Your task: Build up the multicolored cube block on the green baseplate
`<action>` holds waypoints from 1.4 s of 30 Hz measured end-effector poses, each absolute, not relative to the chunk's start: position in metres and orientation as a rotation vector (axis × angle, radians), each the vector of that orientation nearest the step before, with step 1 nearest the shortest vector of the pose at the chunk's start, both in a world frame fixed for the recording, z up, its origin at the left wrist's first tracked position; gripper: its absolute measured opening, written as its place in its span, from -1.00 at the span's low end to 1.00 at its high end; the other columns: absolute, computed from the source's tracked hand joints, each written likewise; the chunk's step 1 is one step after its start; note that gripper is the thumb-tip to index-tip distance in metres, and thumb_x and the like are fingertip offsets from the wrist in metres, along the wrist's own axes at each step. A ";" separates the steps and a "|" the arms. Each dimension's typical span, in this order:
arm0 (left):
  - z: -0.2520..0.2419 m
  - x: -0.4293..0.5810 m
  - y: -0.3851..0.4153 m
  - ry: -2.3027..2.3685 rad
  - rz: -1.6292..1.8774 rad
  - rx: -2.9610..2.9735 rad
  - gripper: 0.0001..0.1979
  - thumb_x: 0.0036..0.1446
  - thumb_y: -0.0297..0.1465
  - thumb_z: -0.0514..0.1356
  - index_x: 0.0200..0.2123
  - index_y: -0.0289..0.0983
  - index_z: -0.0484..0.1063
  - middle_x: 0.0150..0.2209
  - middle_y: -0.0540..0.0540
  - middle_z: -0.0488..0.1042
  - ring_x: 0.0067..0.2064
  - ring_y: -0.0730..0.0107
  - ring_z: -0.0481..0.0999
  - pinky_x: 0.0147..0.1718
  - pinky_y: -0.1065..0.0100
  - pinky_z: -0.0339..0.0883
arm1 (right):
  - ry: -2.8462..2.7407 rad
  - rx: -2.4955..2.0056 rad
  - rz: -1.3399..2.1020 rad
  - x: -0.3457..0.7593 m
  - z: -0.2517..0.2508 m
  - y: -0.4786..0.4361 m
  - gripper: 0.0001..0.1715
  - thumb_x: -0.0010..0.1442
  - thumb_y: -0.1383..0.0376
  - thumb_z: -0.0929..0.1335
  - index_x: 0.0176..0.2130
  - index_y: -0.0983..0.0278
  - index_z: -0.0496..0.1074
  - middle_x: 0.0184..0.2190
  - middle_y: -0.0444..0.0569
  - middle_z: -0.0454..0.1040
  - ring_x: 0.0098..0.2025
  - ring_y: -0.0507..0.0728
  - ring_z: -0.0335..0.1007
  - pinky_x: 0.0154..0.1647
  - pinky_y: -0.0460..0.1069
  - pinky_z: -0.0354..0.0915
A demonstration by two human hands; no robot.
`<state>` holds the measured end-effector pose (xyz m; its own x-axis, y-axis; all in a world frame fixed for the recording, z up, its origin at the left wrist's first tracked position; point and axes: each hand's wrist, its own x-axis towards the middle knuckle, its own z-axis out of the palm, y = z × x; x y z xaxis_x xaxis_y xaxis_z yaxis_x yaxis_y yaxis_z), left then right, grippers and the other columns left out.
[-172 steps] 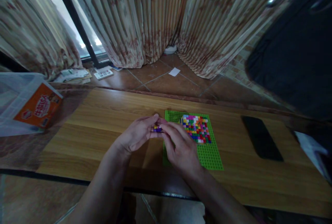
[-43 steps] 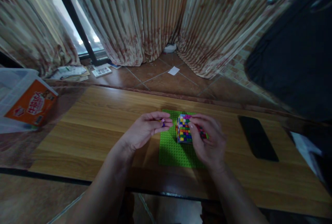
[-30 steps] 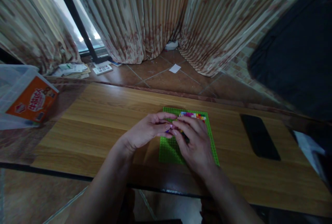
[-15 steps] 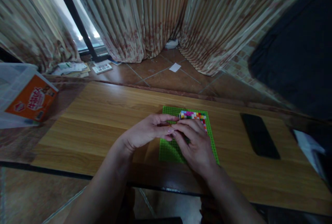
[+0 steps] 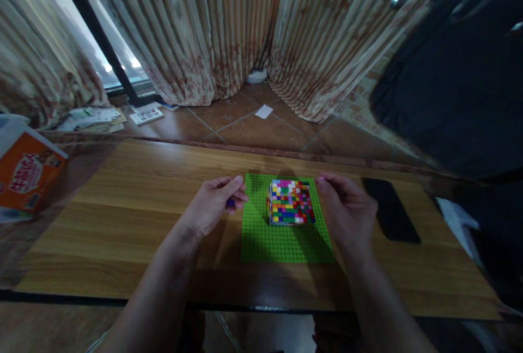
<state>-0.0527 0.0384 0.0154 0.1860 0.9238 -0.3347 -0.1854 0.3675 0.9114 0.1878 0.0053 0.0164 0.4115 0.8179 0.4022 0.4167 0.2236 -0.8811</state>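
Observation:
A green studded baseplate (image 5: 281,238) lies on the wooden table (image 5: 134,222). A multicoloured block of small bricks (image 5: 291,208) stands on the plate's far half. My left hand (image 5: 212,208) rests just left of the plate, fingers pinched on a small blue-purple brick (image 5: 231,202). My right hand (image 5: 347,211) hovers to the right of the block, fingers curled and apart, with nothing visible in it and not touching the block.
A black phone (image 5: 390,217) lies flat on the table right of my right hand. An orange box (image 5: 26,170) in a clear bag sits at the far left. Curtains, floor tiles and scattered papers (image 5: 93,119) lie beyond the table. A dark bag (image 5: 453,80) hangs at right.
Half a second ago both hands met over the plate's left side. Now they have parted: the right hand moved to the right of the block, the left drew back left with the small brick.

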 end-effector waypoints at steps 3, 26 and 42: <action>0.016 -0.053 0.040 1.158 0.993 0.825 -0.61 -0.10 -0.11 0.42 -0.45 -0.34 0.48 -0.57 -0.01 0.46 -0.59 0.59 0.34 -0.65 0.53 0.07 | -1.149 -1.419 0.456 0.192 0.018 0.007 -0.83 0.12 0.19 0.46 -0.29 0.23 0.60 -0.37 -0.08 0.61 -0.31 0.12 0.51 -0.25 0.04 0.42; 0.016 -0.054 0.041 1.176 1.021 0.781 -0.66 -0.10 -0.19 0.41 -0.38 -0.35 0.52 -0.51 -0.03 0.48 -0.52 0.55 0.39 -0.58 0.51 0.14 | -0.924 -1.280 1.131 0.194 -0.003 0.015 -0.73 -0.20 0.18 0.60 -0.42 0.17 0.59 -0.26 -0.12 0.60 -0.25 0.09 0.48 -0.16 0.04 0.40; 0.014 -0.050 0.040 1.176 1.013 0.801 -0.66 -0.07 -0.18 0.37 -0.35 -0.35 0.51 -0.49 -0.04 0.49 -0.50 0.52 0.41 -0.56 0.50 0.16 | -0.835 -1.254 1.163 0.188 -0.005 0.015 -0.73 -0.21 0.23 0.58 -0.41 0.18 0.58 -0.38 -0.16 0.60 -0.38 0.06 0.46 -0.30 0.00 0.40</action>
<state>-0.0499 0.0397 0.0142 0.0722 0.9339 -0.3502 -0.2080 0.3574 0.9105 0.1883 0.0148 -0.0049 0.2495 0.9610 -0.1193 -0.1937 -0.0712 -0.9785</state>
